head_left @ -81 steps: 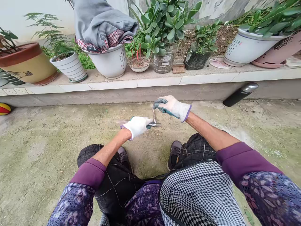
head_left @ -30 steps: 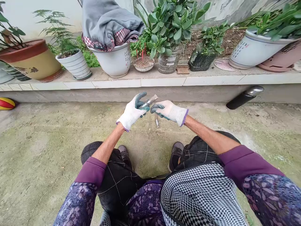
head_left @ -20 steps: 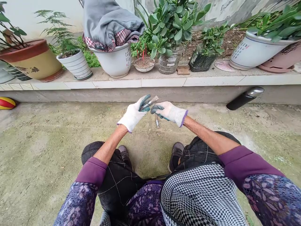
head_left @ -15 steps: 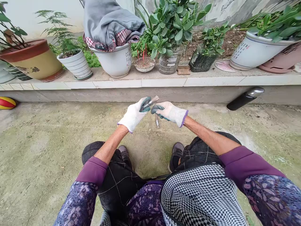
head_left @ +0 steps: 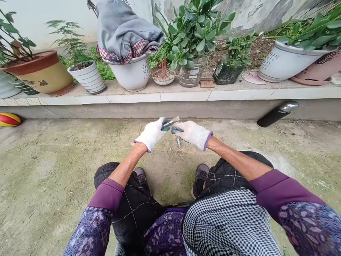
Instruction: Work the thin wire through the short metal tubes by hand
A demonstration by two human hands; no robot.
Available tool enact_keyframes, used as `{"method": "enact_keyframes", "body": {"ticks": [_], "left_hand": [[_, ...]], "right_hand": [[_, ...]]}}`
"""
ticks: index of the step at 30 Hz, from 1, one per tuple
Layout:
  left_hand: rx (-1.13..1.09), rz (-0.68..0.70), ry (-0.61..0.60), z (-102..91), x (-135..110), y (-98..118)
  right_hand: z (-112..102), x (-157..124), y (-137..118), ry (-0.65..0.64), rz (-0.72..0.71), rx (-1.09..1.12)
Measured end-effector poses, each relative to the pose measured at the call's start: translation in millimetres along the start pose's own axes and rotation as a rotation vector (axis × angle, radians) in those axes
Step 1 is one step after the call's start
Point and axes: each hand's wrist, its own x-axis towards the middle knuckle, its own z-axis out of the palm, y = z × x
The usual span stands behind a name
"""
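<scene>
My left hand (head_left: 153,132), in a white knit glove with a dark green palm, is closed around a short silvery rod (head_left: 172,121) that looks like a metal bolt. The rod points up and to the right, its lighter end past my fingers. My right hand (head_left: 191,133), gloved alike, is close beside it with thumb and fingers pinched together. What lies in that pinch is hidden. Below the right fingers shows another small silvery piece (head_left: 178,142); I cannot tell whether it is held or on the concrete ground (head_left: 66,153).
A low tiled ledge (head_left: 183,96) carries several potted plants, a white pot (head_left: 128,76) draped with grey cloth (head_left: 125,32), and a small wooden brush (head_left: 207,83). A black flask (head_left: 277,114) leans at the right. A red-yellow ball (head_left: 9,120) is at far left.
Both hands are slightly lower in view, and the rod in my left hand lies flatter. The whole view has shifted down a little. Both hands stay closed.
</scene>
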Motion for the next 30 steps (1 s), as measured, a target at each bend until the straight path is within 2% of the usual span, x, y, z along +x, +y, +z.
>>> {"method": "enact_keyframes", "body": {"ticks": [3,5,7,10,12,15,17,19,22,25,28,30], "left_hand": [[0.137,0.064,-0.1,1.2,0,2],[0.144,0.11,-0.168,3.6,0,4],[0.037,0.146,-0.249,5.2,-2,6],[-0.322,0.135,-0.31,1.6,-5,8],[-0.57,0.071,-0.284,-4.9,-7,9],[-0.846,-0.025,-0.165,-14.7,-6,7],[-0.966,-0.068,-0.06,-17.0,-2,6],[-1.019,-0.104,0.003,-14.7,1,5],[-0.993,-0.142,0.025,-6.9,5,3],[-0.817,-0.128,0.029,-0.3,6,-1],[-0.42,-0.029,0.021,3.6,5,-5],[-0.118,0.042,-0.05,5.4,4,-4]], "right_hand": [[-8,-4,-2,-0.061,0.017,-0.131],[-12,-4,1,-0.078,0.029,-0.183],[-13,-1,9,-0.056,0.031,-0.151],[-13,4,24,0.043,0.003,0.121],[-12,7,30,0.105,0.022,0.38],[-9,9,28,0.131,0.12,0.668],[-5,12,22,0.128,0.125,0.731],[0,14,15,0.138,0.067,0.678],[5,16,9,0.153,-0.022,0.452],[5,12,7,0.111,-0.043,0.237],[2,7,4,0.04,-0.022,0.079],[0,5,2,-0.028,-0.017,-0.042]]}}
